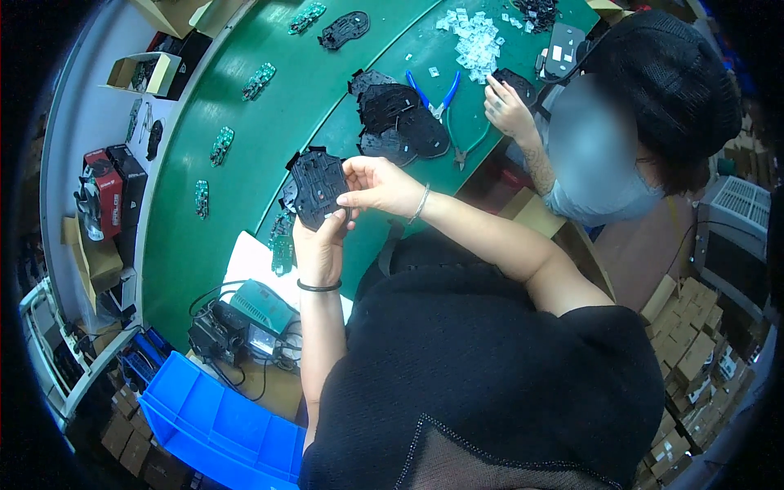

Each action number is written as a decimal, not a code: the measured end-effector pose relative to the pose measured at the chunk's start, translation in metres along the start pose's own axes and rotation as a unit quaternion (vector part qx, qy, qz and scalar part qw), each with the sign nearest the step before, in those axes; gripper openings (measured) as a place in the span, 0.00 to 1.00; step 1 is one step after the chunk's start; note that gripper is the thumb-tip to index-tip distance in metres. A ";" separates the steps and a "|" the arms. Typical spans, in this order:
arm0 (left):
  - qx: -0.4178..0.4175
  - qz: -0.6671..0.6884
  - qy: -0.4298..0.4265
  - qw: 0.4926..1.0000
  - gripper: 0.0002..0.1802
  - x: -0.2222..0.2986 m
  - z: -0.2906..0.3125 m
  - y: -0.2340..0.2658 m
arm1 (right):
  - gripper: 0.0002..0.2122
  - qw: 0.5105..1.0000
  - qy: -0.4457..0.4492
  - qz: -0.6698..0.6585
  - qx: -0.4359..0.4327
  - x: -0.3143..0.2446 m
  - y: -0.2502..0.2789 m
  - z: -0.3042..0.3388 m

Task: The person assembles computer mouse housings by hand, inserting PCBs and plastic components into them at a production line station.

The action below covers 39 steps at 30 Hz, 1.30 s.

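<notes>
Both my hands hold a black plastic mouse shell [317,186] above the green bench, its ribbed inner side facing up. My left hand [320,245] grips the lower edge, thumb on top. My right hand [382,186] pinches the right edge, with the thumb resting on the inner face. Behind the shell, partly hidden, lie several green circuit boards [282,253]. A stack of similar black shells [400,121] sits beyond my right hand, beside blue-handled pliers [437,104].
A co-worker's hand [510,110] touches a black part at right, near a pile of small clear pieces [478,45]. Green-handled cutters [462,151] lie by the near edge. Circuit boards [221,147] line the left bench. A teal soldering station [261,306] and blue bin [220,420] stand lower left.
</notes>
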<state>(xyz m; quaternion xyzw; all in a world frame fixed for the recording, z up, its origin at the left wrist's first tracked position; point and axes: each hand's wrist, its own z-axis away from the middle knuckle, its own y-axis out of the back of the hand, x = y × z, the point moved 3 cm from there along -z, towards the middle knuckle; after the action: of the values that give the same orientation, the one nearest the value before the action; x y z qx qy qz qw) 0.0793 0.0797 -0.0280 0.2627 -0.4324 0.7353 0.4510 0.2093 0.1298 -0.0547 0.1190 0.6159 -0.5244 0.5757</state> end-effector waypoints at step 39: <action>0.050 0.039 0.047 0.997 0.15 -0.031 0.007 0.053 | 0.09 0.988 -0.086 0.077 0.101 0.035 -0.011 -0.016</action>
<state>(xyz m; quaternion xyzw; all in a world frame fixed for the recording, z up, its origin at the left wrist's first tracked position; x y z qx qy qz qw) 0.0464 0.0481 -0.0695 0.2331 -0.3829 0.7846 0.4282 0.1814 0.1214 -0.0821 0.1778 0.4971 -0.5464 0.6501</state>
